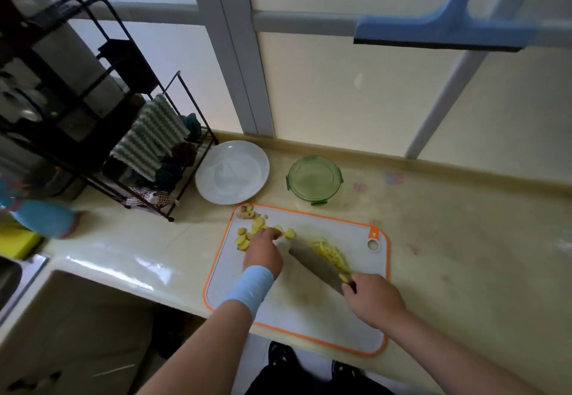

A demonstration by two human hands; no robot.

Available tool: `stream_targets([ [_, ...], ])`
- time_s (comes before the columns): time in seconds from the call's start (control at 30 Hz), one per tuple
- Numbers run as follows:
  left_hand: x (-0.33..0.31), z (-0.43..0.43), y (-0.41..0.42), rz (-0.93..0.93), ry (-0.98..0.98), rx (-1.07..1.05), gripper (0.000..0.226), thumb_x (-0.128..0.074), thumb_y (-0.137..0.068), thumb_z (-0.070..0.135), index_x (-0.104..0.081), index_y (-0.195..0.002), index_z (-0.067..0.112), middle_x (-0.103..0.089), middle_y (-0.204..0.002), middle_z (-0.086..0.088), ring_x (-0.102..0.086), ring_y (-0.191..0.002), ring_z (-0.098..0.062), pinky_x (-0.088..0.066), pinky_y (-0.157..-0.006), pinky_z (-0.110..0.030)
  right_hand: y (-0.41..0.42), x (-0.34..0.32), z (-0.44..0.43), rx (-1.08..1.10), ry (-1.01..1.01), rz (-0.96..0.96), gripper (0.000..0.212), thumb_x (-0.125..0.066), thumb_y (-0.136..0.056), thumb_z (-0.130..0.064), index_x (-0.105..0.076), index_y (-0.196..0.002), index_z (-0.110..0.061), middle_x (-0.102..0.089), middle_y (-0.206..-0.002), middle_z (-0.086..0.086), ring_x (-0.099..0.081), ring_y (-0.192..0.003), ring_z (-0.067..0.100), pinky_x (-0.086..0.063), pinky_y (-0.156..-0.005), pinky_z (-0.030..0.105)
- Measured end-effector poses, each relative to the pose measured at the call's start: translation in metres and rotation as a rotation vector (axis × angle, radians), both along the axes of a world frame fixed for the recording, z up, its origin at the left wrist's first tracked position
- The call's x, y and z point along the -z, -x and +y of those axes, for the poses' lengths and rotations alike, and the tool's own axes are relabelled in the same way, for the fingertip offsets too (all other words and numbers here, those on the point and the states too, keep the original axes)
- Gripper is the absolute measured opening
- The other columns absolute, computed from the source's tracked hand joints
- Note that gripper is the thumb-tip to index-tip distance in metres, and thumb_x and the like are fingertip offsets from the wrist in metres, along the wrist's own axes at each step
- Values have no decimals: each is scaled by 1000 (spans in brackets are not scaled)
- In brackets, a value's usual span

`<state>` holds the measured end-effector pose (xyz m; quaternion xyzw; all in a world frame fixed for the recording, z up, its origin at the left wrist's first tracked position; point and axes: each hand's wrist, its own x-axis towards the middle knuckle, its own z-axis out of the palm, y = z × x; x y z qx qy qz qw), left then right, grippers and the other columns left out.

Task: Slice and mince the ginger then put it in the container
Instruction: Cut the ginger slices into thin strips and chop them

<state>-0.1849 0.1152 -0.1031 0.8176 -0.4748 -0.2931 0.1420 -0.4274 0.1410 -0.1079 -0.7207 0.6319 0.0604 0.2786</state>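
On the cutting board's (297, 317) far-left corner, the left hand (263, 250) pinches ginger slices (244, 240); the right hand (373, 297) clamps the cleaver (315, 263) just beside. A slipping slice could bring it onto those fingertips (276, 231).

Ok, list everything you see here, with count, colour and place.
cutting board: one, white, orange rim, counter
ginger slices: several, yellow, board's far left corner
knife: one, grey blade, on the board
ginger shreds: one pile, yellow, beside knife
container: one, green, behind the board
plate: one, white, left of container
rack: one, black, far left
cloth: one, green-striped, on rack
left hand: one, blue wristband, on ginger slices
right hand: one, grips knife handle
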Motion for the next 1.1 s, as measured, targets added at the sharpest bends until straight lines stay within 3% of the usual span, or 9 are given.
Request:
stream_targets([
  [0.17, 3, 2, 4, 24, 26, 84, 44, -39, -90, 1, -60, -120, 26, -55, -126, 5, -56, -110, -19, -47, -95, -34, 11, 2, -22, 66, 54, 42, 31, -45, -94, -46, -59, -86, -20, -70, -96, 7, -65, -92, 30, -45, -67, 33],
  [0.4, -11, -1, 13, 46, 117, 88, 41, -40, -94, 1, -58, -122, 25, -57, -122, 7, -57, -110, -17, -47, -94, -31, 19, -11, -39, 42, 103, 27, 30, -43, -93, -48, -50, -78, -23, -69, -88, 5, -65, -85, 29, -42, -60, 31],
  [0.47, -15, -4, 16, 48, 215, 65, 43, -39, -93, -2, -60, -120, 24, -58, -118, 5, -56, -112, -18, -46, -96, -33, 23, -14, -36, -35, 201, 48, 32, -40, -94, -51, -50, -83, -23, -69, -87, 6, -66, -84, 31, -41, -60, 33],
  [0.57, -22, -4, 21, 8, 348, 25, 53, -39, -82, -14, -66, -114, 20, -58, -112, 4, -54, -107, -17, -41, -89, -23, 32, -16, -36, -193, 295, 59, 30, -42, -93, -47, -49, -98, -18, -68, -88, 6, -67, -82, 31, -40, -60, 34],
  [0.63, -23, -3, 26, -11, 377, 50, 55, -40, -77, -16, -69, -108, 19, -58, -110, 3, -54, -105, -17, -39, -86, -22, 39, -13, -39, -240, 332, 20, 29, -45, -89, -46, -47, -94, -17, -65, -83, 5, -66, -77, 30, -42, -58, 35],
  [0.77, -17, 4, 36, 2, 291, 202, 46, -45, -79, -10, -69, -105, 19, -58, -109, 4, -51, -107, -17, -42, -92, -25, 53, 1, -51, -273, 373, 19, 28, -58, -76, -42, -49, -87, -17, -60, -75, 3, -61, -69, 30, -41, -55, 36],
  [0.87, -18, 6, 48, 7, 169, 289, 37, -46, -85, 1, -68, -107, 22, -56, -113, 7, -53, -106, -13, -42, -86, -21, 58, 9, -63, -289, 362, -79, 28, -69, -67, -27, -51, -84, -14, -56, -73, 7, -58, -66, 34, -44, -54, 37],
  [1.1, -16, 4, 65, -49, -117, 434, 31, -50, -89, 25, -65, -115, 32, -55, -128, 6, -56, -111, -23, -47, -95, -32, 56, 19, -87, -294, 204, -69, 22, -65, -80, -20, -51, -96, -13, -54, -106, 9, -51, -98, 32, -36, -77, 36],
])
